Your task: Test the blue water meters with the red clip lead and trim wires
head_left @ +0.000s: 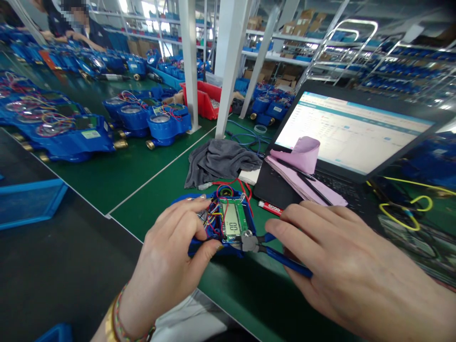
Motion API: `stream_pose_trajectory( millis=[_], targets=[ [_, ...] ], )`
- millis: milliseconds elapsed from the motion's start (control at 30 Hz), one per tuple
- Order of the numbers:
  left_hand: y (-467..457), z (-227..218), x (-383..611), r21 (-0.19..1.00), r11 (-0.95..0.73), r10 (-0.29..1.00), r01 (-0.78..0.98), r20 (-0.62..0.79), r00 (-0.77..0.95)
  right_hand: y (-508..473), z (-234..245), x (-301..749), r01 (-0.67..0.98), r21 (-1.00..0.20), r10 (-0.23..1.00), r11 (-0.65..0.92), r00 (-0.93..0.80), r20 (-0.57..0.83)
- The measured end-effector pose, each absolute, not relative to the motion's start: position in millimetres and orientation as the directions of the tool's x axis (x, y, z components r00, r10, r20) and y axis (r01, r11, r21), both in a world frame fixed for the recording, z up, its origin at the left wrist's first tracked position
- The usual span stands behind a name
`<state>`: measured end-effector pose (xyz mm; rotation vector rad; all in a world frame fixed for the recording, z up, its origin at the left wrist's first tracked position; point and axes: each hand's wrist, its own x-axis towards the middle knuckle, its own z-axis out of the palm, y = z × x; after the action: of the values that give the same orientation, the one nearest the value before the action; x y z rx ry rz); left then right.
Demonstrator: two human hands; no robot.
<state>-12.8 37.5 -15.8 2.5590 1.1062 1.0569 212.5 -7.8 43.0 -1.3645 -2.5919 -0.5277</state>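
Observation:
A blue water meter [217, 248] lies on the green bench near its front edge, its housing uncovered. Inside it a green circuit board with a small LCD display [231, 219] shows, with thin coloured wires on its left side. My left hand [178, 242] grips the meter's left side, fingers over the wires and thumb along the front. My right hand [317, 247] is closed around the blue handles of a pair of cutting pliers [283, 261]. The pliers' jaws rest at the board's lower right corner; what lies between them is too small to make out.
A laptop [356, 133] with pink paper and a pen on it stands at the right. Behind the meter lies a grey cloth [221, 161]. Several blue meters [71, 128] stand at the left, near a red bin [204, 97] and white posts [230, 66]. Another person [83, 28] works far left.

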Motion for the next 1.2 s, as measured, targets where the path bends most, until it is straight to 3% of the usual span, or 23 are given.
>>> stream_pose_trajectory(
  millis=[767,1200],
  targets=[
    [38,-17,-13,0.415,-0.705,0.702,0.575,0.528,0.479,-7,36,216,0.808,0.217,0.738,0.547,-0.588,0.329],
    [38,-19,-13,0.421,-0.711,0.694,0.563,0.545,0.47,-8,39,212,0.814,0.237,0.775,0.531,-0.579,0.255]
  ],
)
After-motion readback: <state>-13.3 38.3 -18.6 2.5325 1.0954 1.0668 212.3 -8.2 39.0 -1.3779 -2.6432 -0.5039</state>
